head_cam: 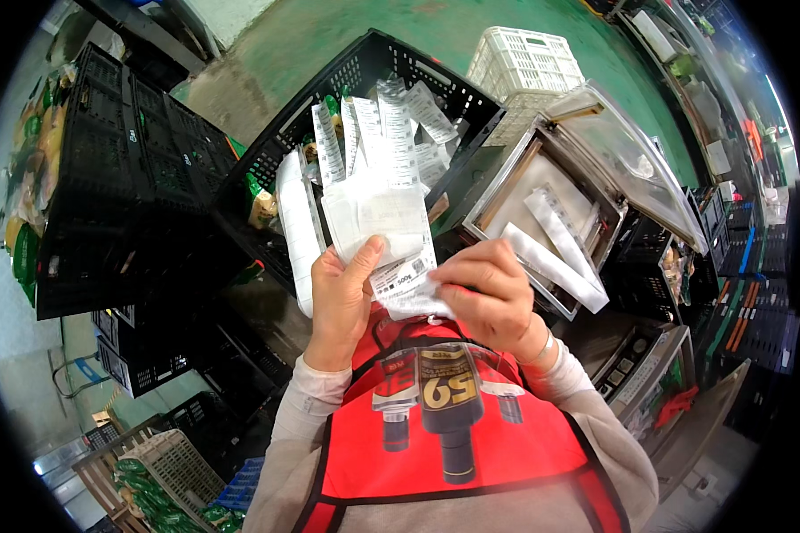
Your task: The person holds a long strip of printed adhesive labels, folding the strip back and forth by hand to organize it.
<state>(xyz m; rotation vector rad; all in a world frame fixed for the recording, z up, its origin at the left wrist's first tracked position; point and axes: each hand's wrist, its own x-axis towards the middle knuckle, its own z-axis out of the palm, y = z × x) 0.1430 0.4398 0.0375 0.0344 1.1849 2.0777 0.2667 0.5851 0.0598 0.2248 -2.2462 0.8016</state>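
My left hand (347, 293) grips a wad of white paper slips (367, 206), with the thumb pressed on top. A printed label (400, 278) shows below that thumb. At its right edge, the fingertips of my right hand (487, 293) pinch the paper; the exact hold is partly hidden by the fingers. Beyond my hands, printed label strips (397, 126) spread over a black plastic crate (300, 100) holding bagged produce (262, 205). Left of the wad lies a long white paper strip (297, 213).
To the right, a metal-framed box (500, 200) with its transparent lid (633, 166) raised holds folded paper strips (553, 266). White crates (527, 63) stand behind it. Stacked black crates (93, 186) with bagged produce rise at left. A pale crate (180, 466) is at lower left.
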